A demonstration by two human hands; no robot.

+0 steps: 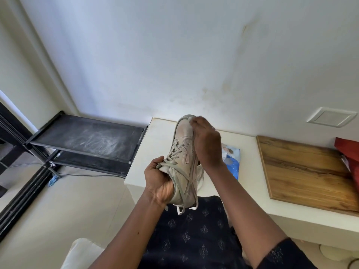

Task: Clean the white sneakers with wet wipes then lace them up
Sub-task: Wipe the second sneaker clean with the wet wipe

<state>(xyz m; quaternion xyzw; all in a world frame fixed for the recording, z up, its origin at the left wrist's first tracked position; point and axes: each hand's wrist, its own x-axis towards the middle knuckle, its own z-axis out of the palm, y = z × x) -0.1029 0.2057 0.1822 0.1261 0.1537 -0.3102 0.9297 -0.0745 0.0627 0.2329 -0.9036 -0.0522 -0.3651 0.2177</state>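
Above the near left end of the white tabletop (161, 133), the left hand (157, 183) grips the white sneaker (183, 152) at its heel, toe pointing away. The right hand (207, 144), fingers curled, presses a wet wipe (191, 121) against the toe's right side. A blue wipes pack (232, 162) lies just behind.

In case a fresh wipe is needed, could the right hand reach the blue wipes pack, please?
Probably yes: the pack lies uncovered on the table near the right hand, which holds a wipe to the sneaker.
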